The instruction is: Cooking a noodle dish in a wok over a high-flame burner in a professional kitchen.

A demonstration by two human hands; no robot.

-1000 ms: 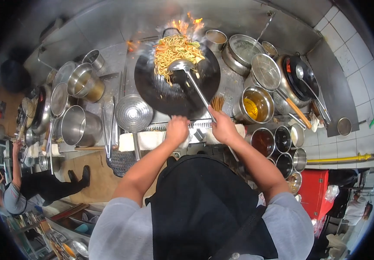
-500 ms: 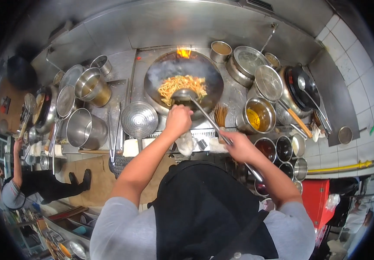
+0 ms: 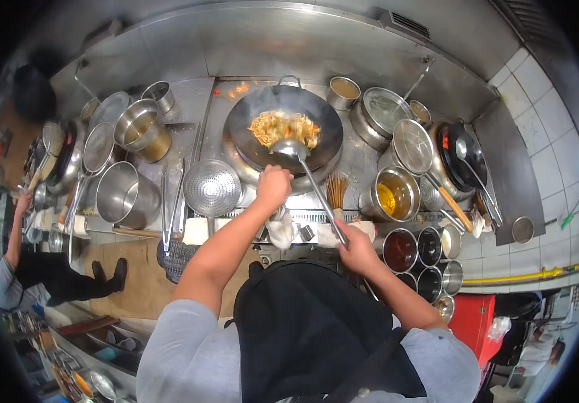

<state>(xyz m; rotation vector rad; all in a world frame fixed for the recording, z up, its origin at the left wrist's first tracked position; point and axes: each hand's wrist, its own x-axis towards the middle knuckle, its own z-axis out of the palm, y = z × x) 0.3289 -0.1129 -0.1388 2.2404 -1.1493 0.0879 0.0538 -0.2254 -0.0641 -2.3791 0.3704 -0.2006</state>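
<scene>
A dark wok [image 3: 326,124] sits on the stove in front of me, tilted, its far loop handle showing. Fried noodles [image 3: 269,126] with bits of vegetable lie in it, blurred by motion. My left hand [image 3: 275,187] is closed at the wok's near edge; its fingers cover the part they grip. A white cloth [image 3: 280,232] hangs just below that hand. My right hand [image 3: 358,250] is wrapped round the long handle of a metal ladle [image 3: 289,149], whose bowl rests against the near side of the noodles.
Left of the wok are a perforated strainer [image 3: 211,188] and a steel pot [image 3: 127,196]. A bamboo brush [image 3: 337,191], an oil pot [image 3: 400,193] and several sauce containers [image 3: 399,250] stand right. Orange patches [image 3: 239,88] show behind the wok. Another person [image 3: 17,269] works far left.
The wok has tilted, bringing its far handle into sight, and the tall flame at its far rim is gone. My right hand has moved down and slightly left with the ladle.
</scene>
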